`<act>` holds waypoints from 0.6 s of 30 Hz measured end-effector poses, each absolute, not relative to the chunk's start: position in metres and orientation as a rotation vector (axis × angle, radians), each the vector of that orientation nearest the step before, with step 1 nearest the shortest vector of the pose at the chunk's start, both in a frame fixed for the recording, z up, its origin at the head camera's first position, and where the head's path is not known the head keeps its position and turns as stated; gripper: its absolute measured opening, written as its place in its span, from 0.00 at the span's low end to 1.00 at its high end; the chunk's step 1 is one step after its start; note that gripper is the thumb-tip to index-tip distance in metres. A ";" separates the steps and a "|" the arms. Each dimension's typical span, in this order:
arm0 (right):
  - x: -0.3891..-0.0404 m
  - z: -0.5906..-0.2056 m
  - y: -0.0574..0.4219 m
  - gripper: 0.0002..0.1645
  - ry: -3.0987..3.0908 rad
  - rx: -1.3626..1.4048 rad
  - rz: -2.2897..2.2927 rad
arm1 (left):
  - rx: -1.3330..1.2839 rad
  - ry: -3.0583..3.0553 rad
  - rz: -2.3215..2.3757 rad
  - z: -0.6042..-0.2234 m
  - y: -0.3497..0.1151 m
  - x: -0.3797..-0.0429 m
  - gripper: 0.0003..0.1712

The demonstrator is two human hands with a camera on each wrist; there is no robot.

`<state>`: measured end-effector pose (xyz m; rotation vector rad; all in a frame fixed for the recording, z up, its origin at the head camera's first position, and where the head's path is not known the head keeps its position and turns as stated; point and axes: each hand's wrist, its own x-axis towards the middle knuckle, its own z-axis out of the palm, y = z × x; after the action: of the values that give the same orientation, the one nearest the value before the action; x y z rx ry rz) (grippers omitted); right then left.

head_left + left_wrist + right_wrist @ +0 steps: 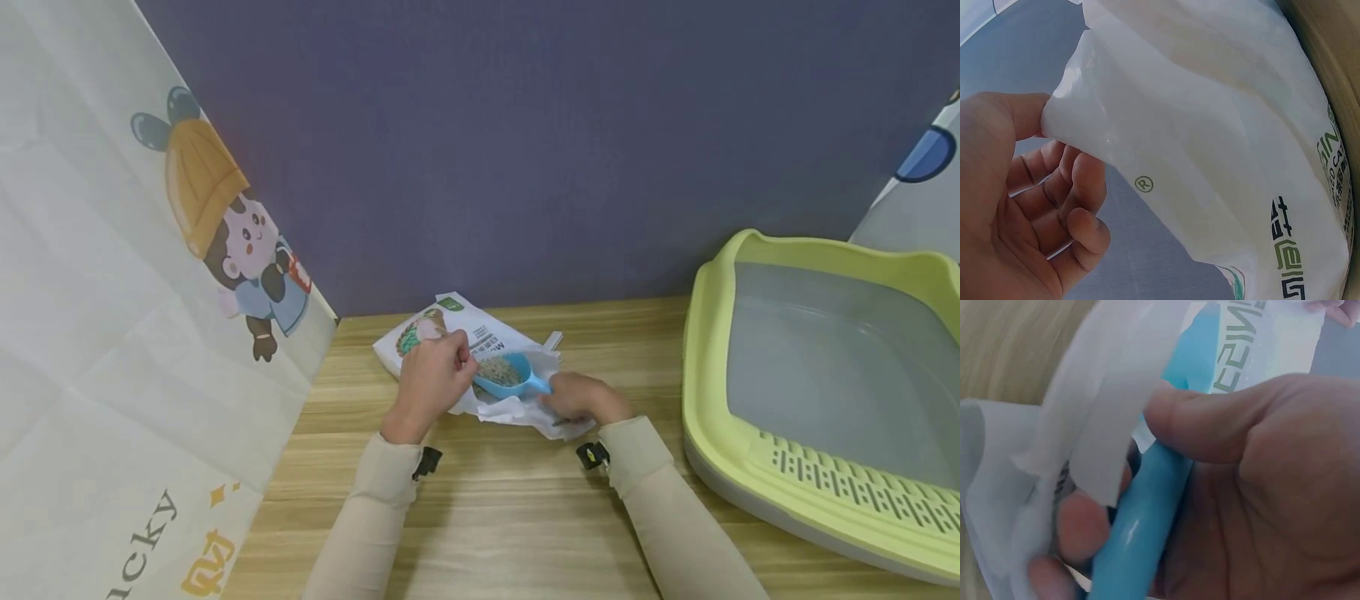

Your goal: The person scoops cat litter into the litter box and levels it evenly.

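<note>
Pinching the lip of the white printed plastic bag, your left hand has its thumb on the film, with the other fingers curled in loosely below; your right hand is clamped round the handle of the light blue scoop, its thumb laid along the top and a fold of the bag caught near its fingertips; the scoop's bowl sits in the mouth of the bag, bearing greyish granules, between your two hands; the bag lies on its side near the far edge of the wood-grain tabletop, its mouth turned towards your right hand and its closed end towards the far left corner; black devices sit at both your wrists, by the cuffs of your beige sleeves; well apart from the bag, at the right end of the tabletop, stands a grey litter tray with a yellow-green rim, slotted along its near side; a dark blue panel rises behind the far edge, and a white sheet with a cartoon figure borders the left edge.
</note>
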<state>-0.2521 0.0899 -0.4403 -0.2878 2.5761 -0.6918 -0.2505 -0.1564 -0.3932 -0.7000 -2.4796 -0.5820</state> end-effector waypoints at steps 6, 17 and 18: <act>-0.253 -0.444 0.091 0.20 2.576 -0.300 -0.652 | -0.703 -2.467 -0.590 -0.394 -0.156 -0.252 0.10; -0.251 -0.442 0.090 0.17 2.557 -0.259 -0.681 | -0.706 -2.482 -0.621 -0.394 -0.156 -0.252 0.10; -0.251 -0.440 0.091 0.17 2.553 -0.255 -0.694 | -0.707 -2.485 -0.622 -0.394 -0.156 -0.252 0.10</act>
<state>-0.2507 0.0906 -0.4403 -0.2551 2.5533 -0.6936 -0.2522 -0.1560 -0.3938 -0.7073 -2.4849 -0.6222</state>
